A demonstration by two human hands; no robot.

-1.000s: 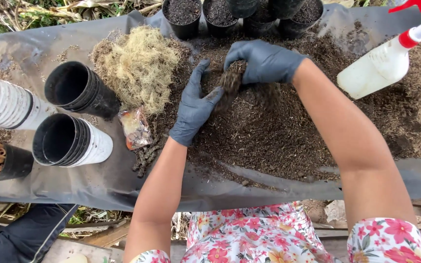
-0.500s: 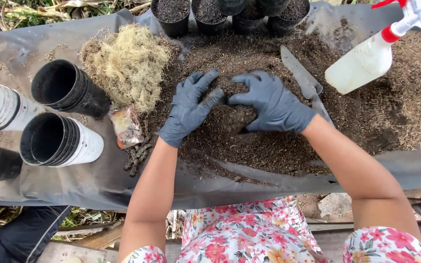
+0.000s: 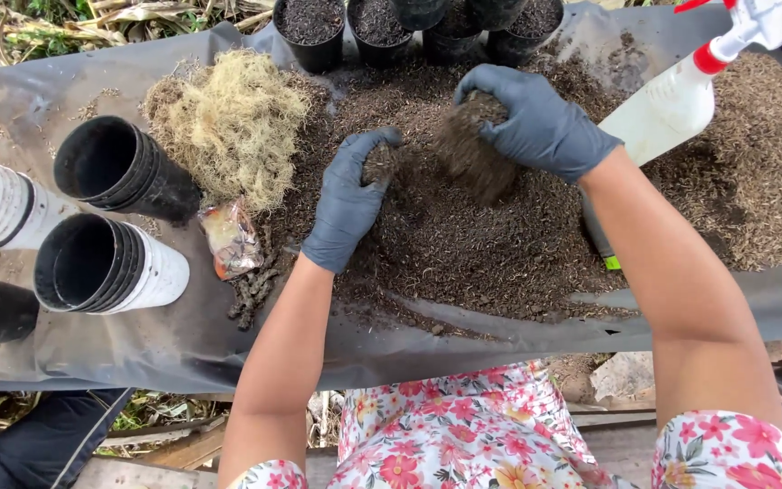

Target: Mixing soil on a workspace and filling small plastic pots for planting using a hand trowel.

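A heap of dark potting soil [image 3: 491, 244] lies on a black plastic sheet [image 3: 165, 335]. My left hand [image 3: 350, 195], in a dark blue glove, is curled around a small clump of soil at the heap's left side. My right hand [image 3: 536, 122], gloved the same, is lifted a little above the heap and grips a larger handful of soil that spills down from it. Both hands are close together over the middle of the heap.
Pale dry moss [image 3: 228, 122] lies left of the soil. Stacked black and white pots [image 3: 106, 258] lie on their sides at the left. Soil-filled black pots [image 3: 314, 27] line the far edge. A spray bottle [image 3: 681, 95] lies at right, a trowel handle [image 3: 599, 240] beneath my right forearm, and a small packet [image 3: 228, 237].
Both hands were pressed flat into the soil half a second ago. Now each has closed on soil and lifted, the right one higher, with soil falling from it.
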